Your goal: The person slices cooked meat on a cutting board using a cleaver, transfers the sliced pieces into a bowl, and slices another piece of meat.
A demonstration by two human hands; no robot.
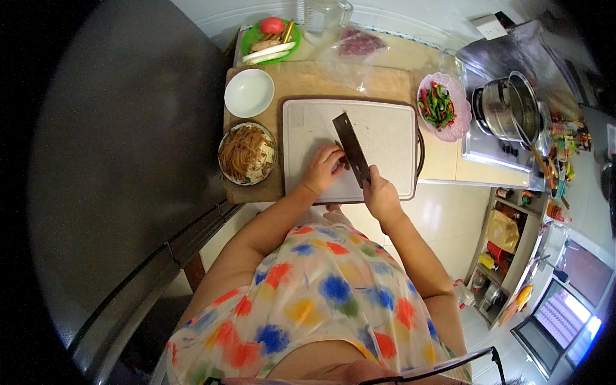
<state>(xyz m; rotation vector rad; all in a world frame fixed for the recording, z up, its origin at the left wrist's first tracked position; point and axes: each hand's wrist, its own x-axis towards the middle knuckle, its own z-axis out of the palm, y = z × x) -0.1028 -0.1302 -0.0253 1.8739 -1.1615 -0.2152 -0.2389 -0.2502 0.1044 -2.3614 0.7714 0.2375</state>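
A light cutting board [391,147] with a dark rim lies in front of me. In my right hand [383,197] is the handle of a cleaver [350,146], its dark, broad blade slanting over the middle of the board. My left hand [324,169] rests on the board just left of the blade, fingers curled and closed. A small brownish bit shows by those fingertips, mostly hidden by the fingers and the blade, so I cannot make out its kind. Left of the board sit a white bowl [249,93] and a bowl of brown noodle-like strands [242,153].
A green plate [294,51] holds a red round item and white stalks. Behind the board are a plastic bag of dark red meat [360,43] and a glass pitcher [324,16]. Rightward stand a pink plate [457,128] of chopped peppers [437,106] and a steel pot [502,109].
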